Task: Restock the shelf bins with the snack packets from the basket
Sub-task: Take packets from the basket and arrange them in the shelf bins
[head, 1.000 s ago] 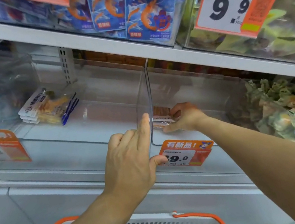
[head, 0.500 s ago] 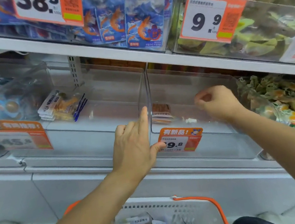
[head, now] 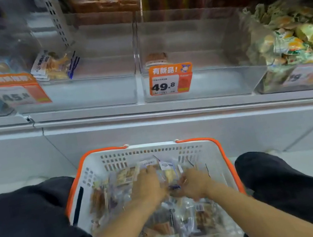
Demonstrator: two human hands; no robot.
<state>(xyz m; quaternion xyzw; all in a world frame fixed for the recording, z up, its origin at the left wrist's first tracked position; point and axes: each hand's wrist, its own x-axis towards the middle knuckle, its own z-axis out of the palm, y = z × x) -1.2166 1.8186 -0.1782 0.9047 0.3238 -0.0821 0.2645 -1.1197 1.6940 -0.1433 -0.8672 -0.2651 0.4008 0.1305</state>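
Observation:
A white basket [head: 97, 165] with orange handles stands on the floor between my knees, full of clear snack packets [head: 101, 200]. Both hands are down inside it, side by side among the packets. My left hand [head: 148, 186] lies on the pile, and my right hand [head: 193, 184] is close beside it with a packet [head: 169, 176] between them. Motion blur hides the fingers, so no grip shows. On the shelf above, one clear bin [head: 105, 89] holds a few packets [head: 49, 66], and the bin next to it [head: 218, 83] holds a brown packet [head: 157, 58].
An orange 49.8 price tag [head: 170, 80] hangs on the right clear bin and a 45 tag [head: 18, 91] on the left. A bin heaped with green-yellow packets [head: 293, 37] stands far right. My knees in dark trousers [head: 24, 223] flank the basket.
Both hands left the shelf bins and dropped into the basket. My view tilted down from the shelf to the basket. The brown packet stays in the right bin.

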